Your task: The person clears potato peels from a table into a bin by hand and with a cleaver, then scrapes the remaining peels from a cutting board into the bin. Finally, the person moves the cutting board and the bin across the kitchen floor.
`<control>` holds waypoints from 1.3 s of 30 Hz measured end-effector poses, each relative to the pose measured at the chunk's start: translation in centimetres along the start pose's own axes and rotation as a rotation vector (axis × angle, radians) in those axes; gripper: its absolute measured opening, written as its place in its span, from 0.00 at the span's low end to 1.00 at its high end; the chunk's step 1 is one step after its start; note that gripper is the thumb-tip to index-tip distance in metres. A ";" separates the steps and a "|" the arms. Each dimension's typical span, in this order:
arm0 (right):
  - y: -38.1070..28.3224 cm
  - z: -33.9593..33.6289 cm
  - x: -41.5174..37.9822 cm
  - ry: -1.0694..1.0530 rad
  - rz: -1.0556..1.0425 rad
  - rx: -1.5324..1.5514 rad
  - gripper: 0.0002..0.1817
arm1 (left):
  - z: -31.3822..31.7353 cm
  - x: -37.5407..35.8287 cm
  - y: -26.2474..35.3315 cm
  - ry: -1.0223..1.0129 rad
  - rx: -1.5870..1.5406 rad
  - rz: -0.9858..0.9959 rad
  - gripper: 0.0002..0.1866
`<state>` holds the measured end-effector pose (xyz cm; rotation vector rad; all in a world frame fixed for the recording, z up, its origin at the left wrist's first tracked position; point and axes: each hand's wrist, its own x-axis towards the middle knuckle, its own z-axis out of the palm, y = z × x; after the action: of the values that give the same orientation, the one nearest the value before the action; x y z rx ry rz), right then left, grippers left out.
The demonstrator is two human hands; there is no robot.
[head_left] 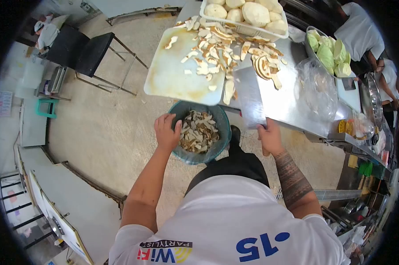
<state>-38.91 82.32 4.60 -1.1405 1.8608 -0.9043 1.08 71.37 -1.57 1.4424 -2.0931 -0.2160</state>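
Observation:
My right hand (270,138) is wrapped round the handle of a cleaver, whose broad blade (250,97) points away from me over the steel table's front edge. My left hand (167,132) hangs over the left rim of a green bin (226,132), fingers loosely apart and holding nothing. Inside that bin lies a heap of peelings (199,132). A white cutting board (182,84) overhangs the table edge just above the bin. Brown-skinned peelings (215,48) are scattered across the board's right side, and more peelings (265,66) lie on the steel beyond the blade.
A white basket (248,28) of peeled, pale root vegetables stands at the table's back. To the right are a clear plastic bag (316,90) and a bowl of cabbage pieces (334,53). Other people (363,31) stand at far right. A black chair (82,51) is on the left.

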 end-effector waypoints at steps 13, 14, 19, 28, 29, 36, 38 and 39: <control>2.8 -13.4 7.8 0.234 0.191 0.087 0.12 | 10.4 33.0 -7.3 0.046 -0.003 -0.392 0.37; 3.4 -14.1 8.4 0.234 0.218 0.080 0.10 | 10.9 35.3 -7.1 -0.007 -0.016 -0.462 0.38; 3.1 -16.1 10.9 0.271 0.273 -0.029 0.08 | 16.4 43.6 -3.7 -0.031 -0.182 -0.336 0.39; 2.2 -18.3 16.0 0.333 0.108 -0.415 0.17 | 18.4 42.5 6.7 -0.143 -0.417 -0.287 0.38; 2.3 -18.3 16.6 0.345 0.087 -0.445 0.18 | 19.1 41.7 6.9 -0.141 -0.398 -0.236 0.38; 2.3 -15.0 19.4 0.308 -0.001 -0.676 0.22 | 20.7 34.7 14.4 -0.294 -0.202 0.067 0.35; 2.4 -13.4 19.5 0.305 -0.092 -0.719 0.23 | 20.4 32.6 17.4 -0.366 -0.195 0.185 0.34; 2.0 -12.7 19.4 0.269 -0.071 -0.718 0.23 | 20.3 31.6 18.7 -0.390 -0.194 0.236 0.34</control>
<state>-56.82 67.48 4.14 -1.5648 2.4825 -0.4311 -32.67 46.76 1.75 1.0929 -2.4494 -0.6305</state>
